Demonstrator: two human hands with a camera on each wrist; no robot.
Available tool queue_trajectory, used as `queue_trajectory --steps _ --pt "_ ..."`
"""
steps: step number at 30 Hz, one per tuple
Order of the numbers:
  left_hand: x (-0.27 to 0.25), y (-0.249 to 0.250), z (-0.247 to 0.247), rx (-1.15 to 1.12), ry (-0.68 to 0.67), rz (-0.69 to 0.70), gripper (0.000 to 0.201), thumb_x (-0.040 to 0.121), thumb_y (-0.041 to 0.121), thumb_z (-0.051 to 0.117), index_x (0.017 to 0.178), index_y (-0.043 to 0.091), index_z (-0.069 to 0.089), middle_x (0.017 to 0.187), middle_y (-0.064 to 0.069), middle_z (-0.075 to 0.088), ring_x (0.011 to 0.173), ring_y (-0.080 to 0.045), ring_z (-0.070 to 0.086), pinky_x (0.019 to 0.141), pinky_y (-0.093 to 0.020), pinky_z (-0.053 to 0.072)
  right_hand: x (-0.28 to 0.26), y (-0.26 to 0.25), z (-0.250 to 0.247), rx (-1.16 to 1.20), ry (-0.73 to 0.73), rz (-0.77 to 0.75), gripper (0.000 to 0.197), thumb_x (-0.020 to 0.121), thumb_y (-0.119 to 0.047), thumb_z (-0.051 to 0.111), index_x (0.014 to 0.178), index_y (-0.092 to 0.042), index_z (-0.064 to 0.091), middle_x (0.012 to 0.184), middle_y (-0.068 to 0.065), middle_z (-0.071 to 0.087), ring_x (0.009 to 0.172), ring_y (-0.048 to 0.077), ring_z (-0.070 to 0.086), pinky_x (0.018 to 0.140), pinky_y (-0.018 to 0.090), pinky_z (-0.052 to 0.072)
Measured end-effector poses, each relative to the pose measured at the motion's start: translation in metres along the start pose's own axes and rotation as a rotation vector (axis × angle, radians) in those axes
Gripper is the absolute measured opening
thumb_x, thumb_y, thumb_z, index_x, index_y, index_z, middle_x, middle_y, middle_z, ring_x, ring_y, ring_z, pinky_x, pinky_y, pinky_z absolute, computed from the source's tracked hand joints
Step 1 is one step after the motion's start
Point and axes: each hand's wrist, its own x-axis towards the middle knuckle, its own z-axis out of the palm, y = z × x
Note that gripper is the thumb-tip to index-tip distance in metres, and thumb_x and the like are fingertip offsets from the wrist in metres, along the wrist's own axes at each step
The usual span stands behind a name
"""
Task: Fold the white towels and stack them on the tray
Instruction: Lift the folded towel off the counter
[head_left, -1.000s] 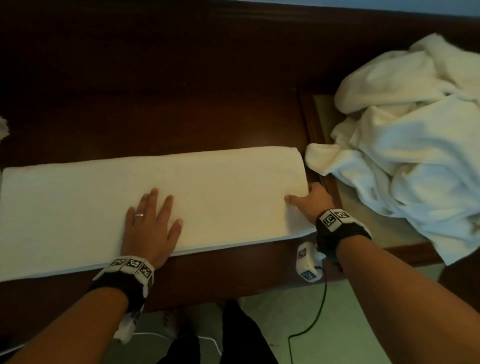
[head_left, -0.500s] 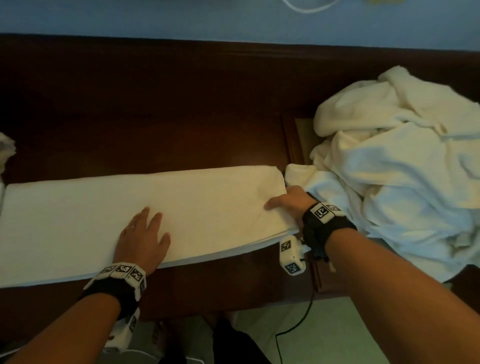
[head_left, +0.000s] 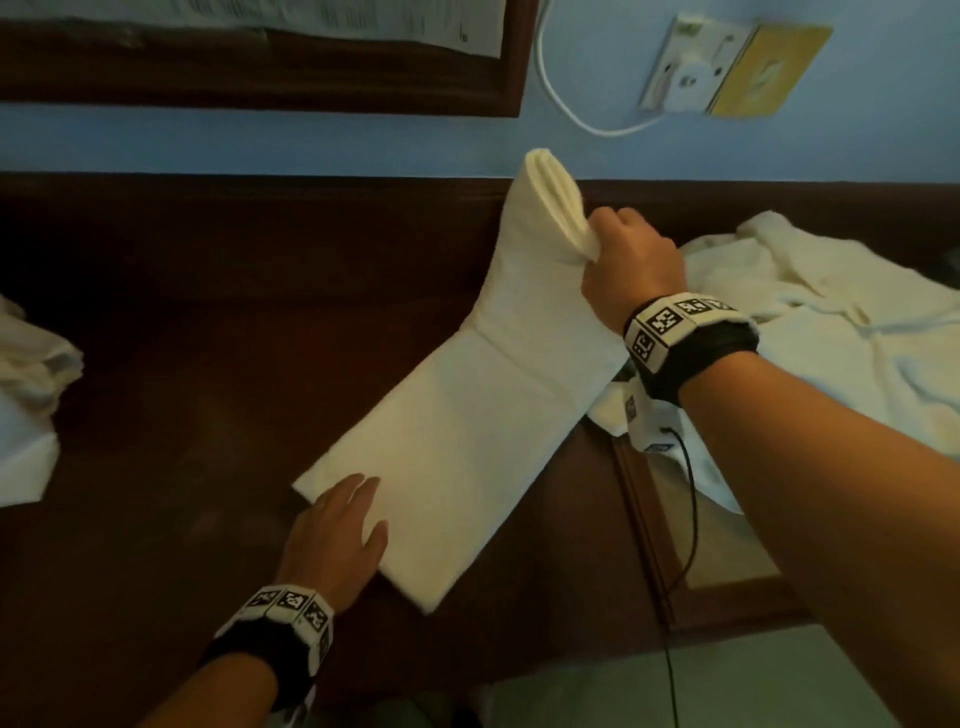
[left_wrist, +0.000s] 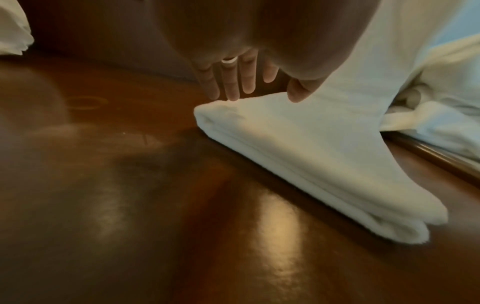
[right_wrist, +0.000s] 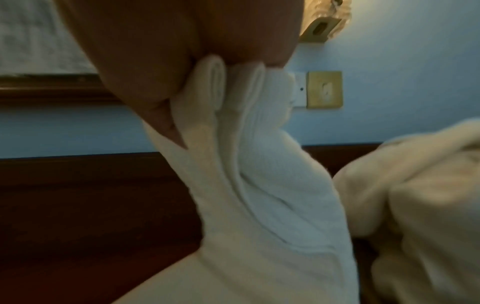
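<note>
**Towel raised at one end, pinned at the other**

The folded towel lies at a slant on the dark wooden surface, its near end flat and its far end lifted off the wood. The left hand rests flat on the near corner, fingers straight and together, their tips touching the towel's edge; a ring shows on one finger. The left hand holds nothing.

The right hand is up in the air above the far end, clamped on the towel. Its thumb and fingers pinch the stacked layers, which bunch in folds under the palm in the right wrist view. From that grip the towel hangs down and bends into the flat part on the surface.

The two hands are well apart, one at each end of the towel.

Just beside the right forearm, on the right, a pile of loose white towels lies heaped over a tray, whose wooden rim shows beneath it. At the far left edge, more white cloth sits on the surface. Behind, a blue wall carries a socket with a white cable.
</note>
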Motion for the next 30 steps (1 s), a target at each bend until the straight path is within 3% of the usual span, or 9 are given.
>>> queue_trajectory --steps 2,4,9,12,16,20,22,26,30 --pt "0.001 -0.006 -0.01 -0.087 0.033 -0.015 0.056 0.101 0.038 0.051 0.152 0.019 0.039 0.156 -0.003 0.04 0.139 -0.022 0.041 0.113 -0.043 0.038 -0.021 -0.027 0.005 0.081 -0.094 -0.049 0.025 0.088 -0.018 0.064 0.112 -0.021 0.057 0.103 0.004 0.059 0.086 0.031 0.062 0.078 0.05 0.055" --pt "0.001 -0.022 -0.02 -0.146 0.07 0.001 0.055 0.099 0.035 0.055 0.15 0.02 0.041 0.153 -0.001 0.041 0.135 -0.023 0.045 0.11 -0.045 0.042 -0.054 -0.057 0.02 0.165 -0.192 -0.068 0.029 0.088 -0.019 0.064 0.116 -0.025 0.058 0.107 0.002 0.061 0.092 0.028 0.063 0.081 0.048 0.056" --pt "-0.006 -0.063 -0.036 -0.087 0.204 0.154 0.043 0.096 0.028 0.055 0.137 0.015 0.054 0.132 -0.005 0.055 0.113 -0.027 0.058 0.092 -0.047 0.052 -0.162 -0.114 0.095 0.158 -0.575 -0.15 0.039 0.09 -0.018 0.057 0.127 -0.026 0.051 0.12 0.003 0.056 0.102 0.032 0.059 0.085 0.044 0.052" --pt "-0.01 -0.07 -0.033 0.074 0.16 0.298 0.048 0.088 0.036 0.049 0.129 0.013 0.059 0.125 -0.009 0.06 0.104 -0.028 0.061 0.079 -0.043 0.055 -0.217 -0.113 0.138 0.04 -0.763 -0.2 0.046 0.091 -0.016 0.057 0.136 -0.023 0.045 0.125 0.007 0.048 0.106 0.033 0.057 0.083 0.043 0.052" --pt "-0.004 -0.051 -0.013 0.288 0.053 0.509 0.048 0.08 0.031 0.073 0.124 0.016 0.062 0.124 -0.009 0.062 0.109 -0.03 0.063 0.081 -0.044 0.056 -0.241 -0.077 0.147 -0.024 -0.664 -0.182 0.047 0.089 -0.012 0.057 0.135 -0.021 0.047 0.123 0.009 0.049 0.103 0.033 0.056 0.078 0.041 0.05" --pt "0.01 -0.004 0.002 0.39 0.022 0.571 0.051 0.077 0.04 0.073 0.121 0.021 0.058 0.117 -0.006 0.057 0.106 -0.028 0.058 0.08 -0.043 0.05 -0.235 -0.039 0.135 -0.125 -0.511 -0.158 0.035 0.073 -0.01 0.071 0.106 -0.008 0.06 0.099 0.015 0.057 0.082 0.037 0.059 0.06 0.041 0.048" --pt "0.017 0.014 0.01 0.447 0.043 0.59 0.061 0.074 0.048 0.073 0.125 0.021 0.054 0.12 -0.008 0.055 0.11 -0.031 0.054 0.084 -0.044 0.047 -0.238 -0.027 0.133 -0.171 -0.447 -0.132 0.038 0.065 -0.016 0.076 0.1 -0.011 0.061 0.098 0.013 0.058 0.085 0.036 0.057 0.063 0.041 0.047" --pt "0.025 0.035 0.023 0.549 0.07 0.658 0.071 0.074 0.049 0.073 0.133 0.019 0.047 0.13 -0.012 0.05 0.117 -0.034 0.051 0.089 -0.046 0.044 -0.25 -0.012 0.128 -0.197 -0.497 0.077 0.053 0.072 -0.035 0.072 0.12 -0.021 0.053 0.124 0.006 0.047 0.108 0.032 0.045 0.086 0.045 0.043" --pt "0.036 0.045 0.013 0.562 0.039 0.658 0.047 0.085 0.031 0.07 0.125 0.016 0.051 0.123 -0.011 0.052 0.11 -0.033 0.055 0.077 -0.042 0.048 -0.253 -0.006 0.132 -0.04 -0.473 0.139 0.033 0.083 -0.014 0.064 0.113 -0.012 0.051 0.115 0.012 0.046 0.097 0.033 0.049 0.073 0.04 0.047"
